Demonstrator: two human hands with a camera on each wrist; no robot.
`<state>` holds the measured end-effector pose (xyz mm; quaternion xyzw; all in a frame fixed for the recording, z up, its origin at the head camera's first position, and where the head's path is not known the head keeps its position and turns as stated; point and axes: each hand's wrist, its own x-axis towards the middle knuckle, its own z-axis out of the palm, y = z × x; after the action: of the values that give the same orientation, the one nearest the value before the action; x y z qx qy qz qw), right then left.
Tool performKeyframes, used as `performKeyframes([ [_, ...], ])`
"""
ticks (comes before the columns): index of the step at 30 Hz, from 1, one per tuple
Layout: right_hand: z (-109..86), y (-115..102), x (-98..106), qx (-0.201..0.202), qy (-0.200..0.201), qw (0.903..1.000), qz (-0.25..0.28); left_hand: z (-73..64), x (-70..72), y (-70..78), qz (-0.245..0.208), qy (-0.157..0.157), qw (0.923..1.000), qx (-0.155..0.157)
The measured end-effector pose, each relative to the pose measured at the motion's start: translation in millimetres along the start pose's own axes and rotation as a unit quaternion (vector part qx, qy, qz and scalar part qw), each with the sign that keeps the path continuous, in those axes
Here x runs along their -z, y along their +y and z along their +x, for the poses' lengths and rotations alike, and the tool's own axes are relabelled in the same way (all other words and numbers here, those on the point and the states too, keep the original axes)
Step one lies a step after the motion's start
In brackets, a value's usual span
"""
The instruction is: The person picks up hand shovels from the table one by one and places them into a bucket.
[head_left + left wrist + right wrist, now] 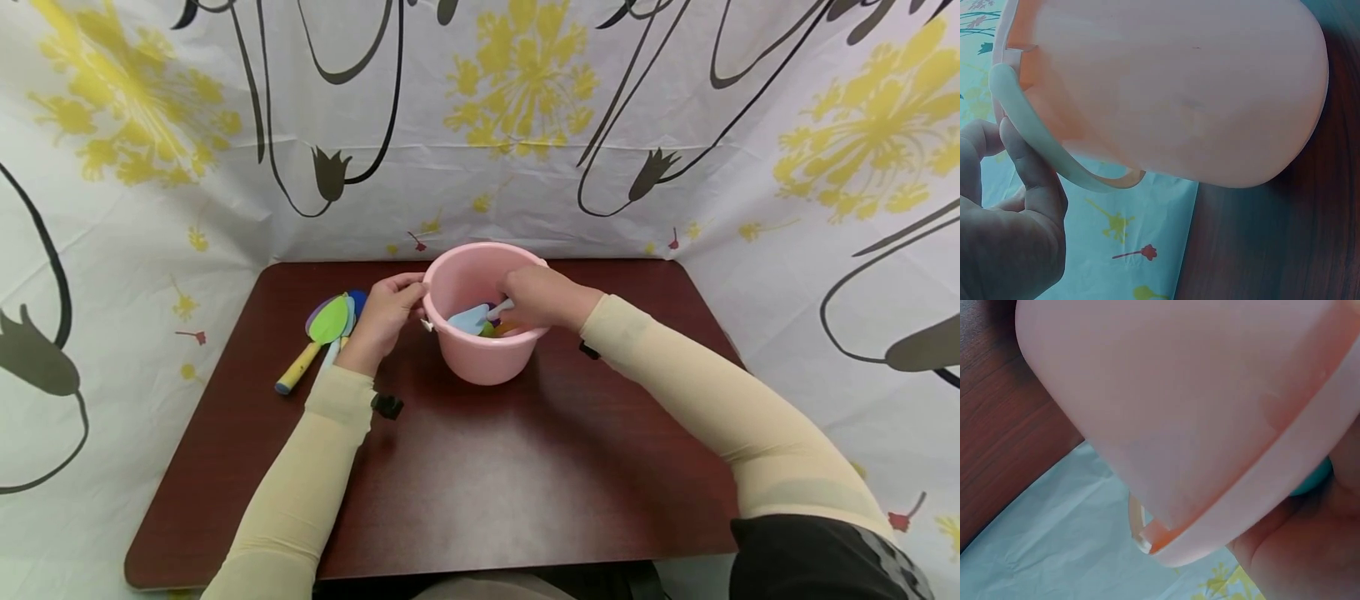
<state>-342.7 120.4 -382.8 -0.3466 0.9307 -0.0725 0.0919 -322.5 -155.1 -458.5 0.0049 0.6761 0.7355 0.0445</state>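
A pink bucket [483, 358] stands upright on the table. My left hand [386, 317] pinches its rim at the left, beside the pale handle [1041, 137] that hangs down. Reaching over the right side of the rim, my right hand [536, 296] is partly inside the bucket and grips the handle of a light blue toy shovel [468, 320]. A teal rounded end [1315, 478] shows by the palm in the right wrist view. Orange, green and purple pieces lie in the bucket under the hand, mostly hidden.
Left of the bucket, several toy shovels lie in a pile: a green one [328, 321] with a yellow handle [298, 367], and purple and blue ones under it. A patterned cloth [517, 200] encloses the dark red table [480, 483] at the back and sides.
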Motion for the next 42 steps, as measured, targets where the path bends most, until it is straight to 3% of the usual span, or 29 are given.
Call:
performKeyframes([
  [9,6.2,-1,-4,0.022,-0.005,0.9996,-0.015,-0.9,-1.4,1.1,0.004,0.004,1.0000,0.002],
  [27,15.6,-7,-9,0.015,-0.037,0.9989,-0.026,-0.2,-0.1,2.2,0.000,0.001,1.0000,0.006],
  [42,16.4,-10,-12,0.026,-0.034,0.9976,-0.055,0.3,-2.1,1.9,0.003,0.007,1.0000,0.005],
])
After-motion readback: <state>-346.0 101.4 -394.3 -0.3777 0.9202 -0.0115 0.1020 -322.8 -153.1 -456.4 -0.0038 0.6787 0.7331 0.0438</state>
